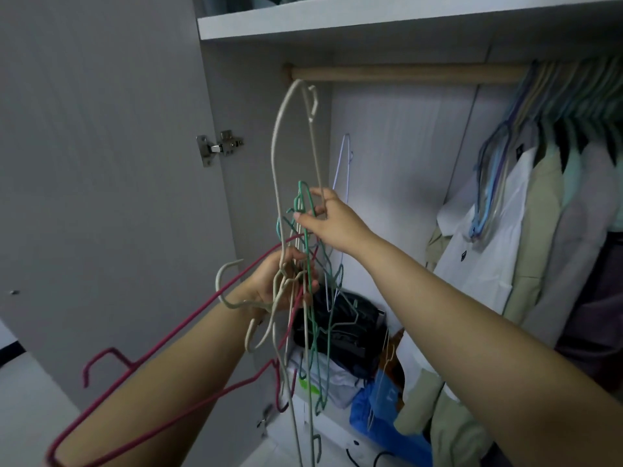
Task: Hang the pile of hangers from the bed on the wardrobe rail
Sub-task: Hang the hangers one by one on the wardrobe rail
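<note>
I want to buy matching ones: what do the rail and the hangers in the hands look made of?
The rail looks like pale unpainted wood: a matt, tan round bar. The hangers look like thin wire with a coloured coating, probably plastic: slim bent rods in beige, green and red, without bare metal showing.

At centre frame, a left hand (286, 281) grips a tangle of wire hangers (303, 298) while the right hand (332, 224) pinches a green hanger (303, 203). Above, a wooden wardrobe rail (404, 74) carries hung shirts (539, 203) at upper right.
</note>
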A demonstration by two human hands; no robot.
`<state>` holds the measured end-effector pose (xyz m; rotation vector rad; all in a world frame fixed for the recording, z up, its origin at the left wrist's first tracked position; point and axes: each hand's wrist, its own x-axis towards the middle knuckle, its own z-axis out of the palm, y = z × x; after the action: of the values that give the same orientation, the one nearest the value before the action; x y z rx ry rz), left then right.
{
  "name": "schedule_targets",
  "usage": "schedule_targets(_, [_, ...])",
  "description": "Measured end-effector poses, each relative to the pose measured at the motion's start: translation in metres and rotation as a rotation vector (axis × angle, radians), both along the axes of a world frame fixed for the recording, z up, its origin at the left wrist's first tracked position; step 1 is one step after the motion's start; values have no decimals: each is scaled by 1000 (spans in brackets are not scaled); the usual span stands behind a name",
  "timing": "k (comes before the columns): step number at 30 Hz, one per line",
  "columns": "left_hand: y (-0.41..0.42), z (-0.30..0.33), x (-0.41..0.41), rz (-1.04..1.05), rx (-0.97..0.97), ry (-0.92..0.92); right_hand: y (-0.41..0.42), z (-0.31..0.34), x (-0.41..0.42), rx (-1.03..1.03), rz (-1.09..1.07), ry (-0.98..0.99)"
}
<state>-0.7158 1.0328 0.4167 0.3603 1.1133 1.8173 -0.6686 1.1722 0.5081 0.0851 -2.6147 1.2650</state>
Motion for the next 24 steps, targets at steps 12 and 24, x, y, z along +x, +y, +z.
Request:
schedule_targets(12, [11, -11, -19, 178, 235, -173, -7, -26, 12, 80, -131, 50])
schedule_targets(24, [-11, -40, -48, 142, 186, -152, 100, -24, 13, -38, -178, -263])
